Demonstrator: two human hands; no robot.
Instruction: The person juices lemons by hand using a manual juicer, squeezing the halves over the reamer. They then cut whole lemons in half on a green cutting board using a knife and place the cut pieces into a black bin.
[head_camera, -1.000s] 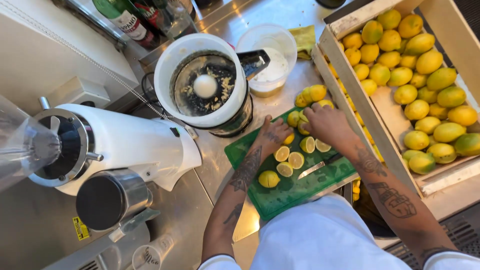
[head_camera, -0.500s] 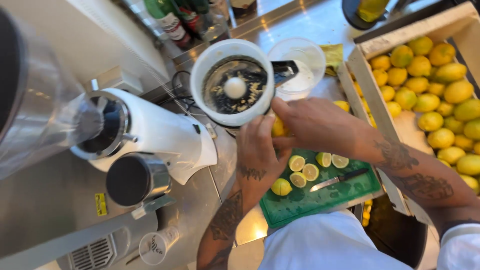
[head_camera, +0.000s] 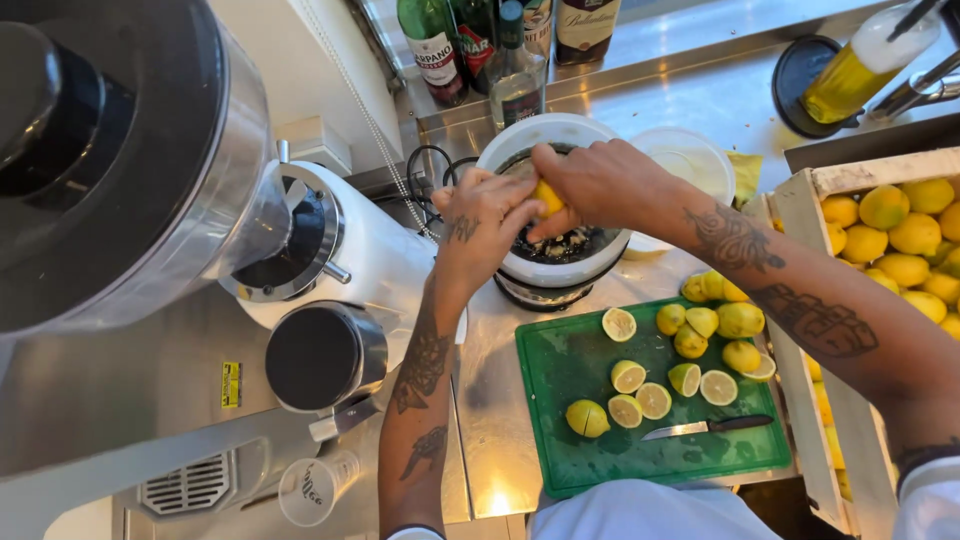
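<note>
Both hands meet over the white citrus juicer (head_camera: 560, 272) at the back of the steel counter. My right hand (head_camera: 605, 182) grips a yellow lemon half (head_camera: 548, 196) and holds it down inside the juicer bowl. The fingers of my left hand (head_camera: 488, 218) close on the same lemon half from the left. Dark pulp and seeds lie in the bowl under the hands. In front of the juicer, a green cutting board (head_camera: 700, 462) carries several cut lemon halves (head_camera: 640, 390) and a black-handled knife (head_camera: 706, 428).
A wooden crate (head_camera: 800, 210) full of lemons stands at the right. A big white machine (head_camera: 370, 250) with a metal cup (head_camera: 322, 356) fills the left side. Bottles (head_camera: 470, 50) line the back, beside a round white tub (head_camera: 690, 160). A bottle of yellow liquid (head_camera: 850, 70) stands at top right.
Both hands rose from the cutting board to the juicer, carrying a lemon half that now sits pressed into the bowl. The view shifted closer and to the left.
</note>
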